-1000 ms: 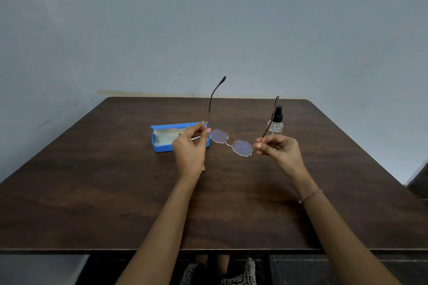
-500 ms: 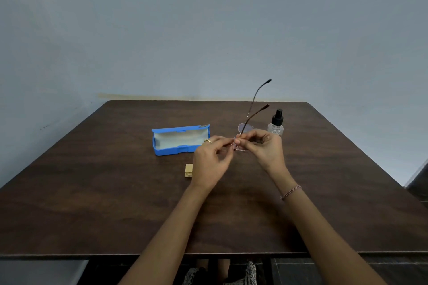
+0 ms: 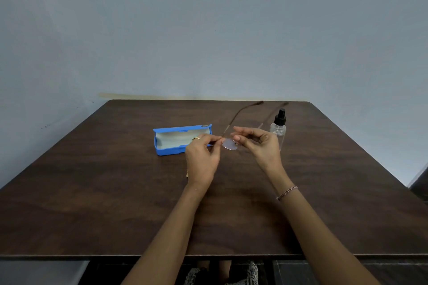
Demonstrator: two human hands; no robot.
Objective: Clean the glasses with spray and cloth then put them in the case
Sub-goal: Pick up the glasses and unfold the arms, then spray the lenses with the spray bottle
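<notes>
— Where are the glasses (image 3: pixel 229 144)?

— Raised above the middle of the dark wooden tabletop (image 3: pixel 111 196), between the person's two hands. One lens shows in the gap between them; the other is hidden behind the right hand (image 3: pixel 260 147). Both temples are unfolded and point away toward the far edge, blurred.

— How do the hands grasp them?

— The left hand (image 3: pixel 203 157) pinches the frame at the left rim of the visible lens, fingertips together. The right hand is curled, its thumb tip at the lens's other rim and the fingers arched above it, pinching the frame there.

— And the case (image 3: pixel 180 140)?

— Blue, lying open on the tabletop just left of the hands, pale lining facing up, nothing visible inside. The left hand overlaps its right end in the view.

— The spray?

— A small clear spray bottle (image 3: pixel 279 126) with a black nozzle stands upright just behind the right hand.

— Anything else?

— A ring (image 3: pixel 195 138) on the left hand, a bracelet (image 3: pixel 287 193) on the right wrist, and a small tan piece (image 3: pixel 187 173) peeking out beside the left hand, too hidden to identify.
</notes>
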